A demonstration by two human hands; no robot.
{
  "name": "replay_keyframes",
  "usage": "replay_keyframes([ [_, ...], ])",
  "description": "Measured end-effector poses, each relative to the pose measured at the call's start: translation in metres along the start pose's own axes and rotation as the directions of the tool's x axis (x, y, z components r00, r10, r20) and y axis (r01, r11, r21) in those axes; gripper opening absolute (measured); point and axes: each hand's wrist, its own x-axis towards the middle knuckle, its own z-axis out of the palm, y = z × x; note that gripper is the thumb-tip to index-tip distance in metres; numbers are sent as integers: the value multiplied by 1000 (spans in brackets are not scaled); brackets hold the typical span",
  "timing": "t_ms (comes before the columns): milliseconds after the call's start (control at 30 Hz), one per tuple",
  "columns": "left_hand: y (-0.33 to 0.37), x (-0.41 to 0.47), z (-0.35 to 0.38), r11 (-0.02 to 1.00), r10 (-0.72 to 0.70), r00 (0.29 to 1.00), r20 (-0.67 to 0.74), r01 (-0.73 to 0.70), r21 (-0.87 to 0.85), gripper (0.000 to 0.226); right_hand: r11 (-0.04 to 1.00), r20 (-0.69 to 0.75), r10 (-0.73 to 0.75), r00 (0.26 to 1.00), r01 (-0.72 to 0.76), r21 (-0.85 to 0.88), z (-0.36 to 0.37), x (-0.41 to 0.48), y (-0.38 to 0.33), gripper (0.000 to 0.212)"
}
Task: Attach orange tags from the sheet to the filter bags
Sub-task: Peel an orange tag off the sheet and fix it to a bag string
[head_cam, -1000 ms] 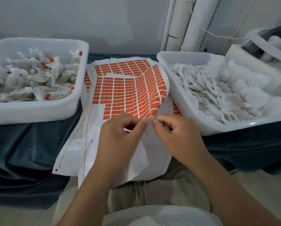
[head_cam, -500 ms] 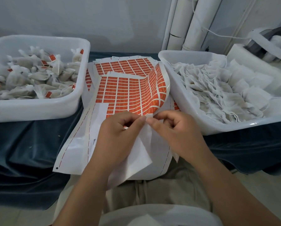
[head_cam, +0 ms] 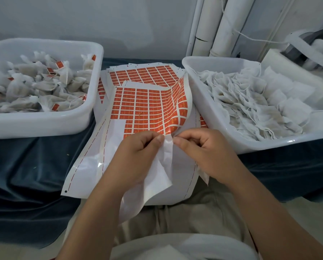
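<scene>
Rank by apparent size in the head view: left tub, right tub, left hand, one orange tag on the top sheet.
Largest: left tub and right tub, alike, both cropped by the frame, so unranked.
Then: left hand, though nearest the camera.
Smallest: orange tag.

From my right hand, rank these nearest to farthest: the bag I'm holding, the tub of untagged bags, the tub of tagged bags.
1. Filter bag, centre, pinched by the right hand itself.
2. Tub of untagged bags, just to its right.
3. Tub of tagged bags, far left, beyond the left hand.
</scene>
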Motion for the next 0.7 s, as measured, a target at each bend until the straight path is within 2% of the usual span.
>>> replay_keyframes([
  [133, 0, 0, -2, 996, -59, 996, 62, 63, -65, 21, 999, -61, 35, 998, -34, 30, 7, 0, 1, 14],
  [200, 0, -1, -3, 991, -69, 995, 76, 77, -107, 22, 985, -84, 153, 985, -146, 88, 10, 1, 2, 36],
  [267, 2, -2, -6, 988, -59, 995, 81, 69, -139, 23, 941, -12, 296, 955, -290, 173, 10, 2, 2, 61],
  [300, 4, -3, -7, 988, -40, 996, 80, 51, -149, 24, 911, 48, 329, 943, -330, 245, 10, 1, 3, 66],
  [367, 9, -5, -9, 990, 39, 998, 58, -30, -141, 29, 826, 133, 316, 940, -341, 449, 8, 1, 4, 60],
  [433, 13, -7, -9, 989, 109, 994, 29, -105, -109, 35, 745, 157, 294, 943, -328, 581, 6, 1, 4, 49],
  [533, 14, -8, -7, 981, 105, 994, -21, -107, -159, 36, 701, 235, 269, 934, -358, 617, 4, 2, 8, 46],
  [700, 16, -10, -7, 963, 78, 995, 59, -60, -264, 32, 501, 428, 211, 879, -473, 725, 6, 3, 17, 30],
])
